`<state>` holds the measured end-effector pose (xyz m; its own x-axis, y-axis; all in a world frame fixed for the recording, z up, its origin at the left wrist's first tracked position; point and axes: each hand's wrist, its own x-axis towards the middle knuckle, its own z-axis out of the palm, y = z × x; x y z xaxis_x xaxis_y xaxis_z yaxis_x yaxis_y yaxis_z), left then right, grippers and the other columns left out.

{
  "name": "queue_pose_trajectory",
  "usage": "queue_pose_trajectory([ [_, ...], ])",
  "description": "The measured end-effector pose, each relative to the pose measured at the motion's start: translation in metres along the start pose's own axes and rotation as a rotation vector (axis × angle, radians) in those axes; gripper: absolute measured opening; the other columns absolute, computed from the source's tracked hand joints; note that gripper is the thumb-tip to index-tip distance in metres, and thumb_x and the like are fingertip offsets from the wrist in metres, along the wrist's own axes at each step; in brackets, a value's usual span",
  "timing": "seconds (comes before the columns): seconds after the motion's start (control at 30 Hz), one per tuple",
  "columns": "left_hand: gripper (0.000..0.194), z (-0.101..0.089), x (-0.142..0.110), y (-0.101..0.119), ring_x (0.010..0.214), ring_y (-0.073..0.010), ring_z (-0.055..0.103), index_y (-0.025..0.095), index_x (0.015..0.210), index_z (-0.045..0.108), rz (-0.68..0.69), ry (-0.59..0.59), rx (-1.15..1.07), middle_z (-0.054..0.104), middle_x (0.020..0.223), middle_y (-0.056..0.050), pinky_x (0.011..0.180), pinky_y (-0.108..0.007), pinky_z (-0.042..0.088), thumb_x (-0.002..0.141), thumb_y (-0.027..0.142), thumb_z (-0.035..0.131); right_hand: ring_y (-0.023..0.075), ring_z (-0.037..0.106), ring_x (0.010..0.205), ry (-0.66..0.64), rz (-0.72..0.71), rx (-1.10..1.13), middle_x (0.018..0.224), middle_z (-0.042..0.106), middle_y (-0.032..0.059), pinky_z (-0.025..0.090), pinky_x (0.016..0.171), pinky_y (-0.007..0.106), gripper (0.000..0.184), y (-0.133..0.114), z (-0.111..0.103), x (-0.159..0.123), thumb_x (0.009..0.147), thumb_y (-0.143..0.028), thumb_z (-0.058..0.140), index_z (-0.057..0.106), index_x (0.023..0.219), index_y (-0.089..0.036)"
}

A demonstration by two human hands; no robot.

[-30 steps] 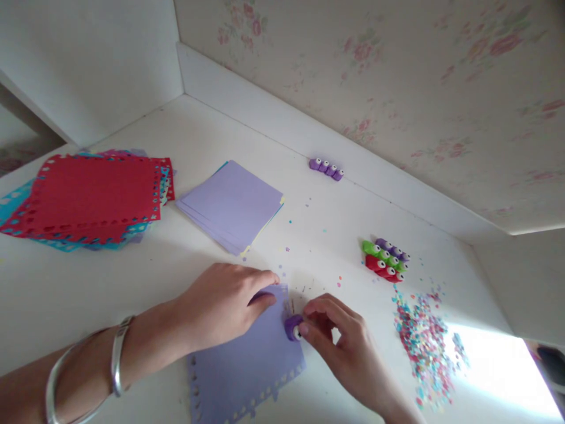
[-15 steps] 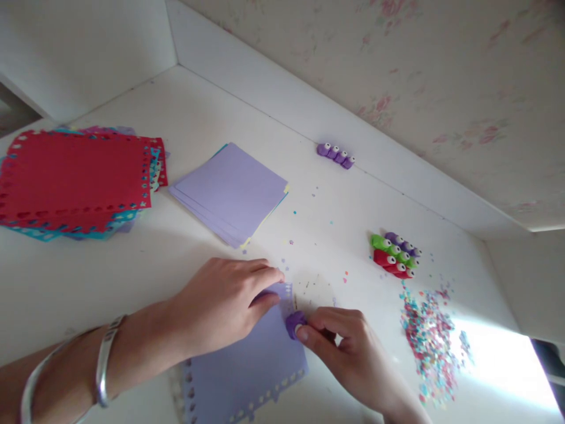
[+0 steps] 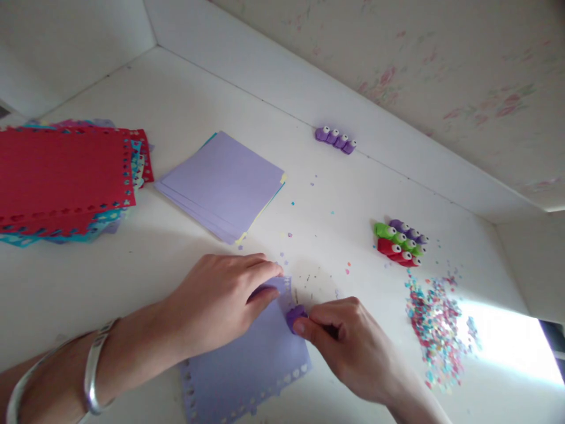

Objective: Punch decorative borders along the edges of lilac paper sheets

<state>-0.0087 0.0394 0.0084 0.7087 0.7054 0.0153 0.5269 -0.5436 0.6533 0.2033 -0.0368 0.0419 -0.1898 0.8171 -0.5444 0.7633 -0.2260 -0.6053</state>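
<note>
A lilac paper square [image 3: 247, 365] with punched holes along its edges lies on the white table [image 3: 185, 100] near me. My left hand [image 3: 220, 300] presses flat on its upper part, fingers spread toward the right edge. My right hand [image 3: 348, 347] pinches a small purple paper punch [image 3: 295, 317] against the sheet's right edge, thumb pressed on top of it.
A stack of red and blue punched sheets [image 3: 62, 176] lies at the left, a pile of plain lilac sheets [image 3: 220, 182] behind my hands. Purple punches [image 3: 335, 138] line the wall; green, red and purple punches [image 3: 399, 242] sit right, beside a confetti heap [image 3: 436, 335].
My right hand has slid the purple punch a little along the sheet's right edge and closed tighter over it. The view has tilted down and left; my left hand stays put.
</note>
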Motion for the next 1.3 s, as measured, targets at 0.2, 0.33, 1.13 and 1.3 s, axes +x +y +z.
queue_pose_trajectory([
  [0.2,0.019,0.001,0.0,0.0,0.096,-0.0202,0.07,0.028,0.111,0.063,-0.003,-0.01,0.056,0.073,0.112,0.002,0.08,-0.03,0.049,0.092,0.031,0.059,0.0094,0.026,0.046,-0.028,0.112,-0.064,0.048,0.028,-0.0047,0.021,0.043,0.026,0.046,-0.007,-0.005,0.003,0.091,-0.041,0.052,0.039,0.052,-0.019],
  [0.33,0.023,0.0,-0.002,-0.001,0.1,-0.0217,0.069,0.027,0.115,0.061,0.005,-0.02,0.073,0.071,0.116,-0.001,0.086,-0.032,0.05,0.092,0.032,0.059,0.0091,0.032,0.046,0.046,0.099,-0.096,0.046,0.033,-0.0045,0.022,0.044,0.025,0.044,-0.012,-0.006,-0.002,0.089,-0.037,0.055,0.044,0.051,-0.019],
  [1.13,0.027,-0.005,-0.006,-0.002,0.108,-0.0235,0.066,0.021,0.117,0.062,-0.015,0.019,-0.027,0.07,0.119,-0.007,0.094,-0.038,0.05,0.094,0.03,0.054,0.0151,0.065,0.07,0.492,-0.103,-0.312,0.099,0.07,0.0035,0.048,0.063,0.029,0.02,0.011,-0.004,-0.043,0.094,-0.035,0.056,0.071,0.102,-0.026],
  [1.3,0.03,-0.007,-0.002,-0.007,0.111,-0.024,0.065,0.02,0.116,0.063,-0.091,0.034,-0.141,0.07,0.12,-0.007,0.097,-0.037,0.049,0.094,0.037,0.054,0.0161,0.068,0.08,0.495,-0.145,-0.248,0.105,0.07,0.004,0.052,0.069,0.03,0.022,0.013,-0.011,-0.043,0.094,-0.023,0.052,0.073,0.102,-0.025],
])
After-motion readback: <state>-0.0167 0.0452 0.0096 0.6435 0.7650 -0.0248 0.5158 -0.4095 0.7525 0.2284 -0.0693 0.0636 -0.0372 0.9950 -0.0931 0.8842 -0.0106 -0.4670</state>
